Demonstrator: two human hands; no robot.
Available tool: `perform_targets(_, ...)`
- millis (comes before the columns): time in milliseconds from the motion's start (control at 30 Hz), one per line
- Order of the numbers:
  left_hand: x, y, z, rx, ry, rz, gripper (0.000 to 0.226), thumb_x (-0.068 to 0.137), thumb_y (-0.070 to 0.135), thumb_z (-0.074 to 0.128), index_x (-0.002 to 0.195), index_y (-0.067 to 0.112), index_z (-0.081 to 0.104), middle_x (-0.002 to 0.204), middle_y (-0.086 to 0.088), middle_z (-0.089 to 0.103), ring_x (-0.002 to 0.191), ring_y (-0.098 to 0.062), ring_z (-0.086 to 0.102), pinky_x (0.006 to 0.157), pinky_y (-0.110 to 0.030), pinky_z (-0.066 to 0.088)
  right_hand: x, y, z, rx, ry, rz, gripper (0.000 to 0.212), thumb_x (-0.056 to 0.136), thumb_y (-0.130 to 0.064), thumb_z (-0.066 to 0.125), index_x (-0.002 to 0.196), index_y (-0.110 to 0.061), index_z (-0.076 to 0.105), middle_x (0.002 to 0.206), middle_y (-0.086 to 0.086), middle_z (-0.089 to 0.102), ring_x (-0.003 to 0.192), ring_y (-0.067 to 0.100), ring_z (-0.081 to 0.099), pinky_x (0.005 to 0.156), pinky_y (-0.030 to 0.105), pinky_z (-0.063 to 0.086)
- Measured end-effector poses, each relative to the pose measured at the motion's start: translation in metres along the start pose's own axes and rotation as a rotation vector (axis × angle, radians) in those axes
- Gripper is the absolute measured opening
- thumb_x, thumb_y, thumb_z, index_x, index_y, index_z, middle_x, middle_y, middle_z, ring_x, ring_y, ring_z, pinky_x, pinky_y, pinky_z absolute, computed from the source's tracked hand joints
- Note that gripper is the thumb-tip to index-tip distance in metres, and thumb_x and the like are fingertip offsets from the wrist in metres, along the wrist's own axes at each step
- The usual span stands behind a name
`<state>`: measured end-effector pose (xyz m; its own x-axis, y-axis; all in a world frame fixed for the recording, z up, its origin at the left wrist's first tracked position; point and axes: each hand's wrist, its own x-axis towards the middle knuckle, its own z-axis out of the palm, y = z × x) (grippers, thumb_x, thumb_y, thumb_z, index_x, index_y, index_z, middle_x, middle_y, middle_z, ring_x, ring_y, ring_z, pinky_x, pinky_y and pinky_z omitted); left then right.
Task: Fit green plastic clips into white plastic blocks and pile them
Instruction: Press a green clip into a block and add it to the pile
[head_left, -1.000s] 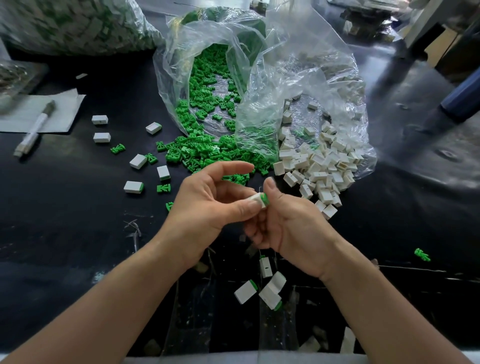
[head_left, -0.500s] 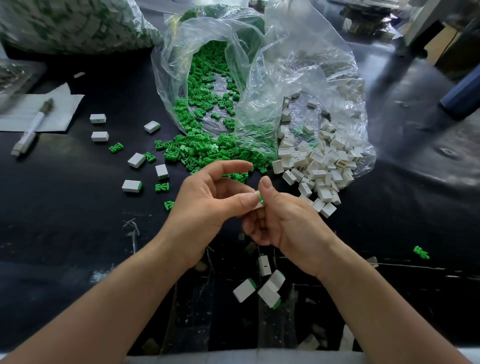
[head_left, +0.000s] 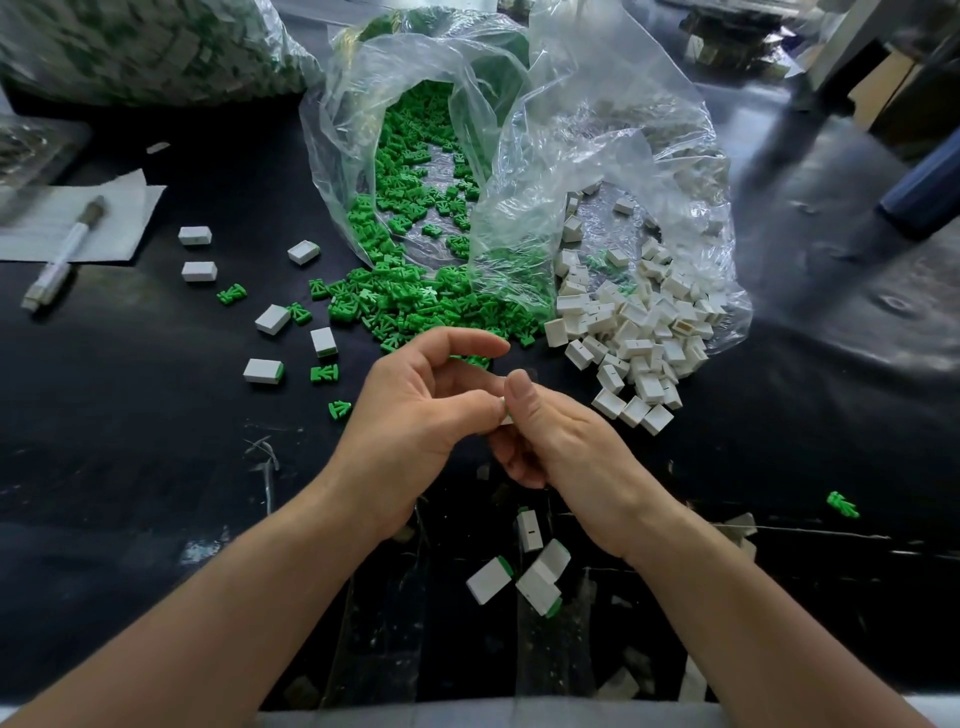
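My left hand (head_left: 415, 410) and my right hand (head_left: 556, 441) meet over the black table, both pinching one small white block with a green clip (head_left: 503, 410), almost wholly hidden by the thumbs. Green clips (head_left: 415, 301) spill from a clear bag (head_left: 467, 130) just beyond the hands. White blocks (head_left: 628, 332) lie heaped at that bag's right mouth. Three fitted blocks (head_left: 524, 571) lie below my hands near the table's front edge.
Loose white blocks (head_left: 270, 318) and single green clips (head_left: 324, 373) are scattered to the left. A marker pen (head_left: 62, 254) lies on white paper (head_left: 130, 208) at far left. One stray clip (head_left: 841, 504) lies at right. A full bag (head_left: 145, 47) sits at back left.
The thumbs have closed further over the block, hiding its green end. Both hands stay in the same place.
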<state>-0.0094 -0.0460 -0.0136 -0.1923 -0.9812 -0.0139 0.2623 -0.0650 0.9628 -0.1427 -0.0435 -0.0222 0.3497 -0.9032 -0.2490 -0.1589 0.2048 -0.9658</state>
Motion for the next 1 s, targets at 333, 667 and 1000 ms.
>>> perform_targets(333, -0.0012, -0.0021, 0.0009, -0.044, -0.023, 0.014, 0.034, 0.075, -0.025, 0.050, 0.090, 0.004, 0.059, 0.063, -0.009, 0.068, 0.048, -0.022, 0.064, 0.049, -0.023, 0.052, 0.0018, 0.0042, 0.0008, -0.098, 0.040, -0.079, 0.056, 0.090, -0.043, 0.029, 0.110, 0.001, 0.059, 0.051, -0.021, 0.042, 0.051, -0.004, 0.038, 0.052, 0.008, 0.033)
perform_targets(667, -0.0023, -0.0006, 0.0008, -0.043, -0.031, -0.001, 0.036, 0.075, -0.026, 0.048, 0.089, 0.005, 0.060, 0.064, -0.008, 0.069, 0.051, -0.018, 0.065, 0.050, -0.020, 0.051, 0.0016, 0.0052, 0.0001, -0.131, 0.005, -0.147, 0.034, 0.100, -0.025, 0.025, 0.110, -0.018, 0.058, 0.060, -0.035, 0.055, 0.063, -0.018, 0.052, 0.058, 0.001, 0.038)
perform_targets(1000, -0.0031, 0.0017, 0.0023, -0.055, -0.017, -0.018, 0.037, 0.074, -0.028, 0.047, 0.088, 0.004, 0.061, 0.063, -0.008, 0.068, 0.052, -0.017, 0.064, 0.050, -0.021, 0.051, 0.0027, 0.0080, -0.0006, -0.156, 0.034, -0.147, 0.042, 0.098, -0.032, 0.030, 0.115, -0.012, 0.062, 0.076, -0.018, 0.058, 0.063, -0.014, 0.052, 0.060, 0.005, 0.039)
